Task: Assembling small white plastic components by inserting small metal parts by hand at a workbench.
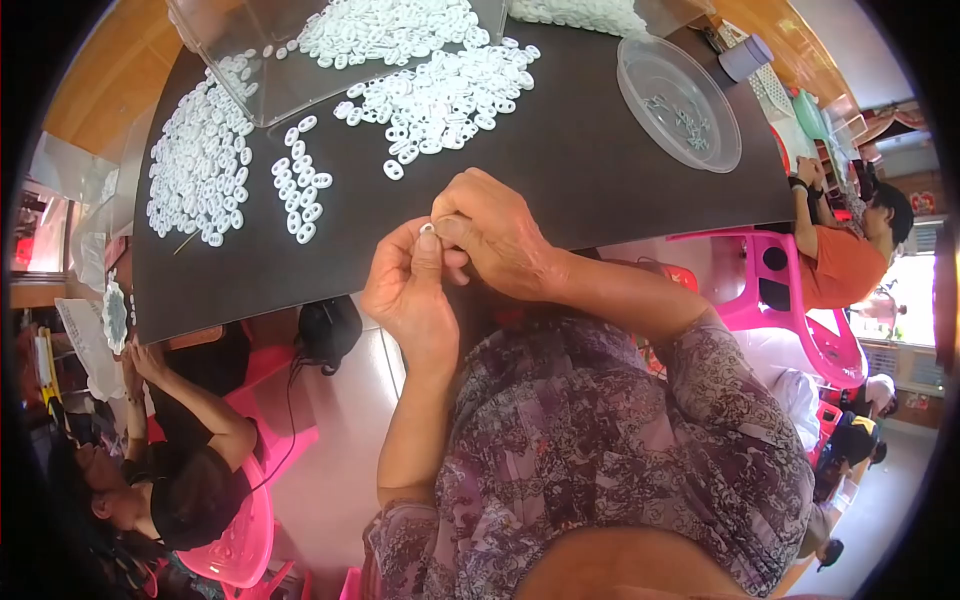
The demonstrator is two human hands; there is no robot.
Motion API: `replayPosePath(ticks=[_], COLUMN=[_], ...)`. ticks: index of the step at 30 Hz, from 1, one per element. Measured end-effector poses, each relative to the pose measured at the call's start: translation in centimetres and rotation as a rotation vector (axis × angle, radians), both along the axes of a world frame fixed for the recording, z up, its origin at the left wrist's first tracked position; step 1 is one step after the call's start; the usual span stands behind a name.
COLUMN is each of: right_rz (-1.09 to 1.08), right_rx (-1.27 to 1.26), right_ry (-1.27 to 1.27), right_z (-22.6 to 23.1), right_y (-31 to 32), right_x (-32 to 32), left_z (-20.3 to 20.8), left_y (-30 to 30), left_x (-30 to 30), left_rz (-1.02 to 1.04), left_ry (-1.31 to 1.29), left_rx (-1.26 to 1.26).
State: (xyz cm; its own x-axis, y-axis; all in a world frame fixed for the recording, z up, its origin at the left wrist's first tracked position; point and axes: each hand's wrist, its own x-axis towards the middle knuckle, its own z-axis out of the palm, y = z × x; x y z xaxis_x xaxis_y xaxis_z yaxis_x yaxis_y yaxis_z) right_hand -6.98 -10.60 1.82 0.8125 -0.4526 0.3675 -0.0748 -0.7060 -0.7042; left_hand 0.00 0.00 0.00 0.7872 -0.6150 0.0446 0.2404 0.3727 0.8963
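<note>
A small white piece (427, 228) is being pinched between the thumb and forefinger of the left hand (408, 285), over the near table edge. Good steadiness is probably being gained by firm fingertip pressure, with the piece's upper end being left uncovered. The right hand (497, 235) is being held close against the left, palm down, fingers curled together; whether anything is being gripped there cannot be told. The right forearm is being slanted inward, the left being held more upright. Beyond, white two-holed oval pieces (300, 190) are being supported by the dark table (590, 150).
</note>
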Motion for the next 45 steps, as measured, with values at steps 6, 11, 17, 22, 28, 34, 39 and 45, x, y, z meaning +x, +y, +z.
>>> replayPosePath(ticks=[6,11,17,22,28,34,39,45], right_rz=[-0.054,-0.095,0.025,0.028,-0.091,-0.039,-0.039,-0.049], right_rx=[-0.103,-0.421,-0.714,-0.785,-0.415,0.687,0.830,0.900], right_ry=[-0.110,-0.086,-0.043,-0.003,-0.084,0.016,0.015,-0.013], right_z=[0.6,-0.5,-1.3,-1.1,-0.7,1.6,2.6,2.7], right_y=[-1.7,-2.9,-3.1,-3.1,-3.9,-3.6,-2.9,-2.0], right_x=[1.4,4.5,5.9,5.6,4.0,2.1,1.3,0.9], left_z=[1.3,1.0,0.9,0.9,1.0,1.7,2.2,2.0], left_y=[0.4,0.8,1.1,1.3,1.0,0.2,-0.5,-0.7], left_x=[1.2,2.0,2.4,2.6,2.7,2.6,1.9,1.4], left_rz=[0.056,0.103,0.127,0.126,0.101,0.066,0.030,0.009], left_ry=[0.104,0.079,0.096,0.107,0.113,0.143,0.154,0.140], left_rx=[0.019,0.019,0.040,0.040,0.038,0.014,0.042,0.045])
